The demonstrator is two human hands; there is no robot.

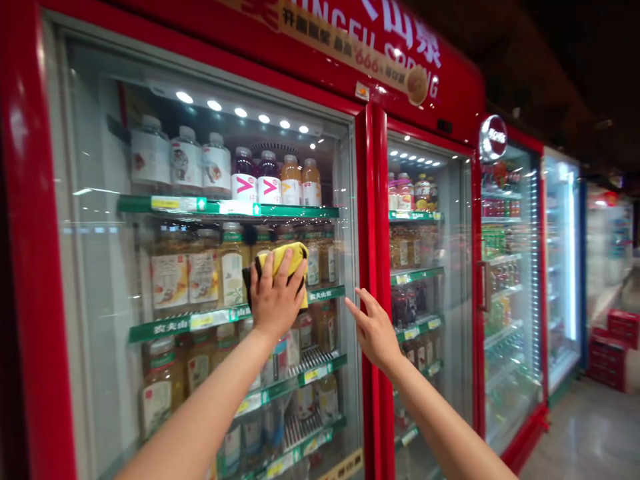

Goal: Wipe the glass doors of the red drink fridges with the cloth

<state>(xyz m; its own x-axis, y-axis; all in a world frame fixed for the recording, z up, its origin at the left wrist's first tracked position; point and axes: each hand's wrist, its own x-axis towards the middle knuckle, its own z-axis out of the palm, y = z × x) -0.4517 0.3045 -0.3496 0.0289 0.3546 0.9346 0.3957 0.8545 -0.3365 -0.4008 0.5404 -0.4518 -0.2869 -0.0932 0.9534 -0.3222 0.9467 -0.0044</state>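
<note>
My left hand [278,293] presses a folded yellow cloth [296,255] with dark edging against the glass door [95,267] of a red drinks fridge. Its fingers lie across the cloth, and part of the cloth is hidden under the palm. My right hand [375,330] is held up by the red door frame [369,267], its fingers apart and nothing in them. Whether its fingertips touch the frame or the glass, I cannot tell. Behind the glass, bottles of drinks [187,160] line several green-edged shelves [320,293].
A second glass door [457,233] of the same fridge is to the right. Further along stand a red-framed fridge [543,267] and a brightly lit one [570,253]. Red boxes [607,353] are stacked on the shiny floor [590,433] at the far right.
</note>
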